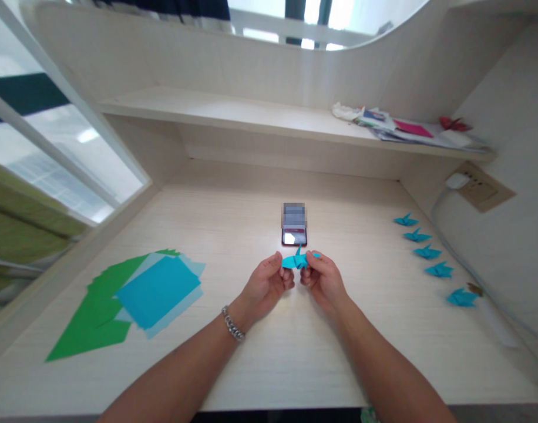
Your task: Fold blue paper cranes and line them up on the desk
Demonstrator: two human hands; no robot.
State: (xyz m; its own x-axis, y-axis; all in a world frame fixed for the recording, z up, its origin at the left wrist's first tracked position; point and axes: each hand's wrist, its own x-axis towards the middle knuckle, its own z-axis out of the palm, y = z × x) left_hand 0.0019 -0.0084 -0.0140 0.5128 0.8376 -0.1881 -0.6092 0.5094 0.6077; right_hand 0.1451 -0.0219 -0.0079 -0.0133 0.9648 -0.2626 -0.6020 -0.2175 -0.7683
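A blue origami crane point(299, 261) is held up between my two hands above the desk, its wings spread sideways and a thin point sticking up. My left hand point(269, 278) pinches one wing between thumb and fingers. On the other side, my right hand point(324, 279) grips the opposite wing in the same way. Just beyond the crane lies a phone point(294, 225) with its screen lit, part of it blurred. Several more blue paper cranes point(427, 252) stand in a slanting row at the right of the desk.
At the left, blue paper sheets point(161, 291) overlap green sheets point(90, 314). A white cable point(454, 252) runs along the right side from a wall socket point(483, 187). Across the back, a shelf point(234, 114) carries papers point(399, 128) and a red folded paper piece point(454, 124).
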